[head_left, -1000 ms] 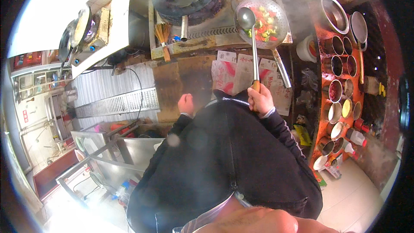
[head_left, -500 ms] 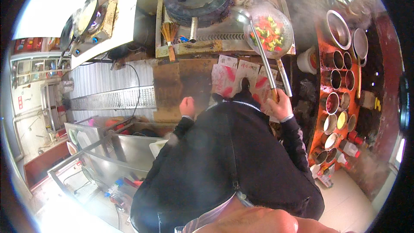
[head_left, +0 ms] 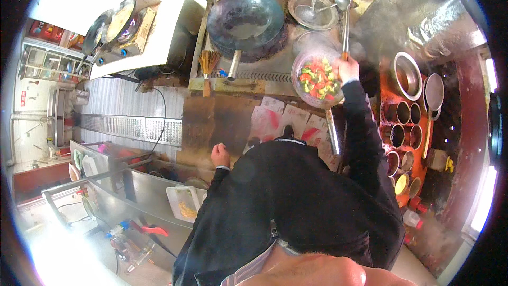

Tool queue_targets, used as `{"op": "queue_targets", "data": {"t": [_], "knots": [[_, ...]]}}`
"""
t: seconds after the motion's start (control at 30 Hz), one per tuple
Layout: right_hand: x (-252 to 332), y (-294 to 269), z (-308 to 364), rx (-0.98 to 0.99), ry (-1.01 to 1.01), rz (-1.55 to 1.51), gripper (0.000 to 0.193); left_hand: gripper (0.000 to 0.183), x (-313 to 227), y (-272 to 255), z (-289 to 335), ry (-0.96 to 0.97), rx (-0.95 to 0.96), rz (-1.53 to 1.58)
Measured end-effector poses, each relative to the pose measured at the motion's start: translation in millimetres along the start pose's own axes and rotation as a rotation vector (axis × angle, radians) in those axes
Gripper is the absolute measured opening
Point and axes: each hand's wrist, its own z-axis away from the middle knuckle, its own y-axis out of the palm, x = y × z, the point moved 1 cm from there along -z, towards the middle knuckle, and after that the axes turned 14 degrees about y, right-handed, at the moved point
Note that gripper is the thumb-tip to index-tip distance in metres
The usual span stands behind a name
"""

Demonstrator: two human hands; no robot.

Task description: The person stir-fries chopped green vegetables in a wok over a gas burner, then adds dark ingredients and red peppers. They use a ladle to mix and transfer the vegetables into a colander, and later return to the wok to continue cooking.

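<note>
The ladle [head_left: 344, 18] is in the right hand [head_left: 347, 68], which grips its wooden handle end while the long shaft runs away from the person and the bowl hangs over the shallow steel basin [head_left: 313, 9] at the back of the stove. Just on the near side of that hand sits the wok of red, green and yellow vegetables [head_left: 317, 78], its long handle pointing back toward the person's body. The left hand [head_left: 219, 154] is clenched in a loose fist and holds nothing, hanging well off to the left beside the stove front.

To work the ladle well at this reach, the person would judge it best to keep the wrist firm and the bowl level, since the arm is stretched nearly full out and a tilt would spill over the wok.

Room is tight to the right of the right hand: an orange shelf [head_left: 389, 87] crowded with round metal seasoning pots [head_left: 405, 111] lies close. To its left the large empty dark wok [head_left: 245, 16] fills the stove, with a bamboo brush [head_left: 208, 66] at the bench edge. The open room lies on the left hand's side
</note>
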Motion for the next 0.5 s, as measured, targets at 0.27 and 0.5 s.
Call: {"op": "queue_targets", "data": {"t": [0.27,0.5], "knots": [[59,-10,-74,0.110,0.044,0.055,0.012,0.027,14,23,27,-0.018,-0.162,0.071],[3,-64,-5,0.119,0.137,0.026,0.008,0.032,4,33,56,-0.187,-0.188,0.144]]}}
